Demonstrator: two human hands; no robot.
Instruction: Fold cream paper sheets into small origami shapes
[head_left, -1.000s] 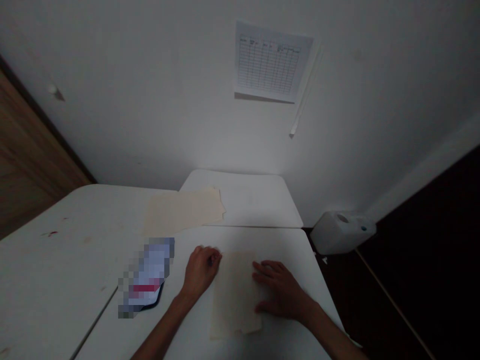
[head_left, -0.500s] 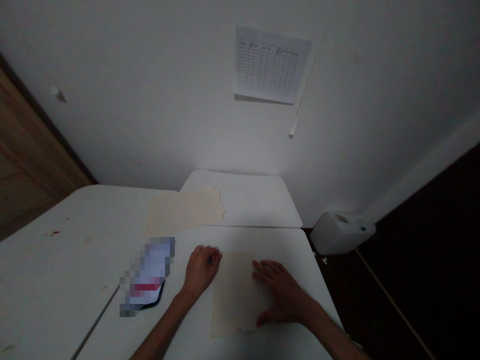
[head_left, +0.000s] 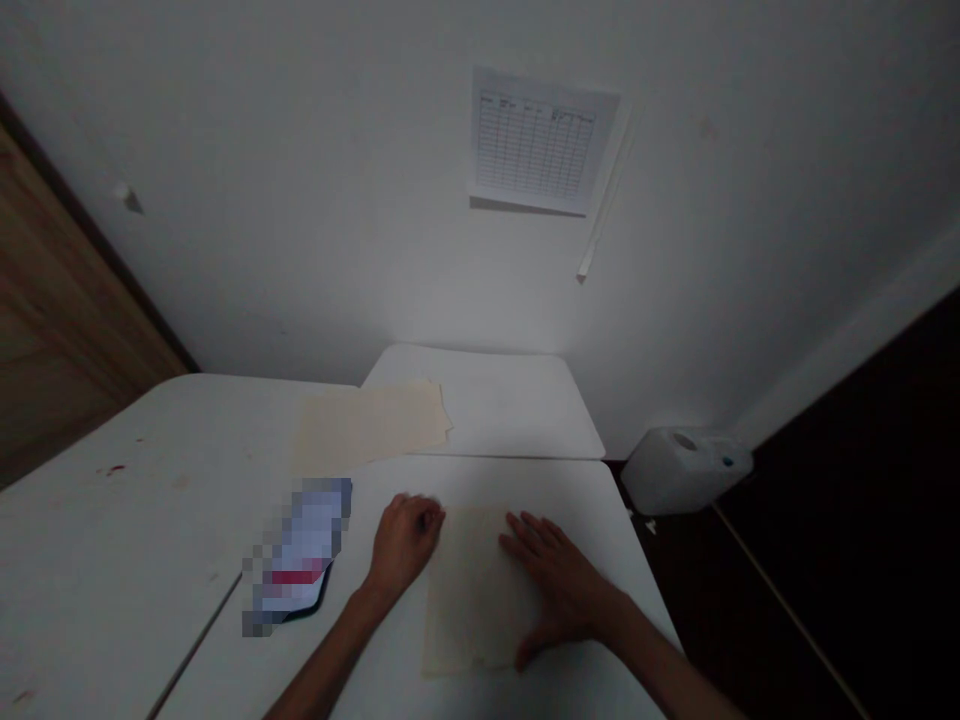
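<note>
The pale sheet [head_left: 476, 590] lies flat on the table [head_left: 397, 670], directly in front of us and between both hands. Our left hand [head_left: 405, 540] is curled, fingertips at the sheet's far left corner; whether it pinches that corner we cannot tell. Our right hand [head_left: 562, 580] is released, its fingers spread over the right edge and grasping nothing.

We judge the step in hand to be steadying and smoothing the sheet. To do it well, we should anchor the far left corner lightly, then press outward with flat right fingers, without dragging, since thin stock may crease or skew.

Orientation: the long axis runs away from us toward the wall [head_left: 375, 230], with the short edges near and far. The near edge is slightly uneven; no marking tells us which end leads.
</note>
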